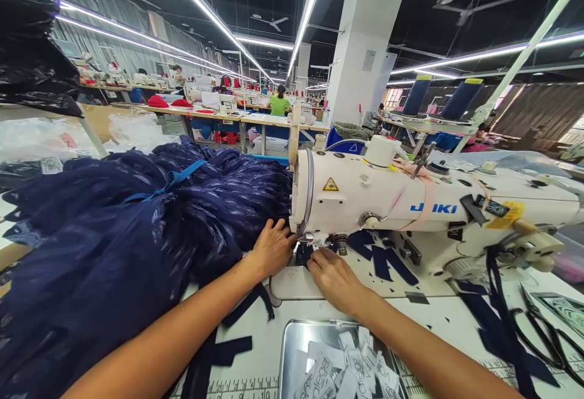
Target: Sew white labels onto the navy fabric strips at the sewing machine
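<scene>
At the white sewing machine (365, 186), a small navy fabric piece (303, 255) lies under the needle area. My left hand (274, 246) is at its left side, fingers bent and pressed onto navy fabric, fingertips partly hidden by the machine head. From the right, my right hand (334, 278) holds the piece's edge with its fingers closed together; their tips are partly covered. Left of the machine a large bundle of navy lace garments (219, 204) is bound with a blue strip (176, 177). A metal tray (288, 341) of white printed labels (347, 365) sits in front of my right hand.
Navy fabric strips (382, 264) and scraps lie on the machine bed and table. Black-handled scissors (545, 326) rest at the right. Two navy thread cones (460, 100) stand behind the machine. A black plastic bag (34, 40) hangs upper left. A person in green (279, 104) sits farther back.
</scene>
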`<action>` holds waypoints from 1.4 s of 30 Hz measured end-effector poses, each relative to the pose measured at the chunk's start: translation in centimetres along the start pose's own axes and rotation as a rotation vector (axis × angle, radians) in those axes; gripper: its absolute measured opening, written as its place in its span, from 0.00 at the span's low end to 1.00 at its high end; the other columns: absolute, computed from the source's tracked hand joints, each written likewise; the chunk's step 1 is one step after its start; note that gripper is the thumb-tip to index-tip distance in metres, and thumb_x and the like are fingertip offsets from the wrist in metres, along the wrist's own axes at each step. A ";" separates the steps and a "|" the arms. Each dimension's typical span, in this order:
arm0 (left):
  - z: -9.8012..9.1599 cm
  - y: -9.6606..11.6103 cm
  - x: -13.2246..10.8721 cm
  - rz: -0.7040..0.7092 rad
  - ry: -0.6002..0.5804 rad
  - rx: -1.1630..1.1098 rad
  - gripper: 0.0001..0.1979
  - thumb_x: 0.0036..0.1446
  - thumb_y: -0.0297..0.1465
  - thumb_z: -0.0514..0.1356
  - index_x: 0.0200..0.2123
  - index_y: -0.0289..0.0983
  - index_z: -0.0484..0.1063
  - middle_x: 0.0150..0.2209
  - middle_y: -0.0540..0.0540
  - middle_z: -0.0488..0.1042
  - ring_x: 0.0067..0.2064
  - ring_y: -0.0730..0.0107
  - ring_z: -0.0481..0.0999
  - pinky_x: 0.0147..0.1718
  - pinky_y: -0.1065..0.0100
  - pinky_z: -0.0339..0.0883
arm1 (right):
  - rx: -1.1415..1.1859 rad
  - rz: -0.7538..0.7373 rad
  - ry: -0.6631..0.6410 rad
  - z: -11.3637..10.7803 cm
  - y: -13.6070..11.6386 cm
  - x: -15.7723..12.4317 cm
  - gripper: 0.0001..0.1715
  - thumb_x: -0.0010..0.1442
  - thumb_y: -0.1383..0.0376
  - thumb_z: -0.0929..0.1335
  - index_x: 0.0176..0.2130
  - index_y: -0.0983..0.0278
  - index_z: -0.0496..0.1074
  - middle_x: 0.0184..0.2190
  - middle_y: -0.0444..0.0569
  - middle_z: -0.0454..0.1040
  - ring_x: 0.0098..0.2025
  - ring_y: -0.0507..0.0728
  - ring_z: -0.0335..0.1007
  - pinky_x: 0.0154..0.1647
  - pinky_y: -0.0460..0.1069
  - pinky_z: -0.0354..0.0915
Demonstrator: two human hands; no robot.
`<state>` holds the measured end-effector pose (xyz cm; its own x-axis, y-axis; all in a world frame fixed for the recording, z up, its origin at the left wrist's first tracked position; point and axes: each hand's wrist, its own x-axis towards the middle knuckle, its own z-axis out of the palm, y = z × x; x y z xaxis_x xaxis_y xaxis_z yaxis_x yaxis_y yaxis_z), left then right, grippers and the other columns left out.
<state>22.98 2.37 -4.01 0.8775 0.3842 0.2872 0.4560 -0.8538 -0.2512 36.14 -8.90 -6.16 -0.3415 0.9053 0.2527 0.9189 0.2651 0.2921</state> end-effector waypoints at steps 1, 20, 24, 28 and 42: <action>0.0 0.0 0.0 -0.001 0.004 0.001 0.08 0.52 0.28 0.52 0.28 0.35 0.71 0.31 0.42 0.73 0.40 0.57 0.65 0.36 0.57 0.54 | 0.004 0.006 0.004 0.0 0.1 0.0 0.06 0.53 0.76 0.64 0.32 0.70 0.70 0.32 0.53 0.68 0.36 0.58 0.64 0.34 0.49 0.64; 0.3 0.5 -0.4 -0.111 0.046 -0.058 0.09 0.51 0.24 0.53 0.30 0.37 0.73 0.32 0.43 0.73 0.40 0.58 0.68 0.40 0.57 0.58 | 0.105 0.043 0.033 -0.7 4.0 -1.3 0.10 0.56 0.65 0.63 0.31 0.69 0.71 0.31 0.54 0.70 0.35 0.58 0.65 0.39 0.52 0.61; -0.1 0.5 -0.4 -0.117 0.061 -0.040 0.12 0.49 0.23 0.51 0.30 0.37 0.73 0.33 0.43 0.74 0.40 0.58 0.69 0.39 0.58 0.59 | 0.105 0.068 0.050 -1.0 3.7 -1.1 0.10 0.56 0.65 0.62 0.31 0.69 0.71 0.30 0.54 0.70 0.36 0.58 0.65 0.38 0.52 0.60; -0.3 0.3 -0.3 -0.098 0.095 0.009 0.14 0.48 0.23 0.49 0.29 0.37 0.74 0.29 0.43 0.75 0.37 0.59 0.71 0.36 0.60 0.61 | 0.117 0.150 0.083 -1.6 4.6 -0.9 0.11 0.57 0.67 0.61 0.31 0.66 0.71 0.31 0.52 0.72 0.35 0.56 0.67 0.39 0.51 0.59; -1.4 0.7 0.1 -0.133 0.019 0.083 0.18 0.50 0.27 0.45 0.30 0.37 0.75 0.29 0.43 0.77 0.35 0.60 0.74 0.37 0.61 0.63 | 0.206 0.692 0.279 -0.7 11.5 -2.6 0.18 0.54 0.67 0.63 0.46 0.68 0.67 0.45 0.59 0.69 0.48 0.62 0.62 0.51 0.58 0.50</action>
<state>23.23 1.29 -2.87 0.8062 0.4843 0.3399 0.5790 -0.7639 -0.2849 47.49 -8.46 -2.82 0.3121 0.7772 0.5464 0.9500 -0.2495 -0.1878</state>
